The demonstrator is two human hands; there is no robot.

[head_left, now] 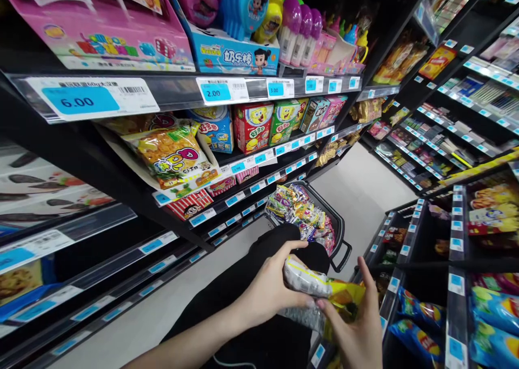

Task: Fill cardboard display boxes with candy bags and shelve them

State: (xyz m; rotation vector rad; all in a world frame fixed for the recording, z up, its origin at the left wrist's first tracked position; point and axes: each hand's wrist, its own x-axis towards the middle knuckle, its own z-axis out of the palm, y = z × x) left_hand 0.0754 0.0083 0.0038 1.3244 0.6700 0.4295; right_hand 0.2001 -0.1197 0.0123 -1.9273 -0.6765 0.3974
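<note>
In front of my knees, my left hand (pixel 270 285) is closed on small snack packets (pixel 306 277), silvery and yellow, thumb on one side and fingers on the other. My right hand (pixel 359 323) grips the yellow end of the same packets, its thumb near the left thumb and its index finger raised along the far side. How many packets are in the hands is hard to tell. Just beyond them, a black shopping basket (pixel 339 225) on the floor holds many colourful snack packets (pixel 306 209). On the shelf at left, similar yellow packets (pixel 172 152) stand in an open display box (pixel 203 180).
A shelf edge with price tags (pixel 174 93) runs along the left, above small snack boxes (pixel 253 125). Toys and candy stand on top. At right, low racks hold blue chip bags (pixel 419 342). Pale floor (pixel 365 174) shows between the shelves.
</note>
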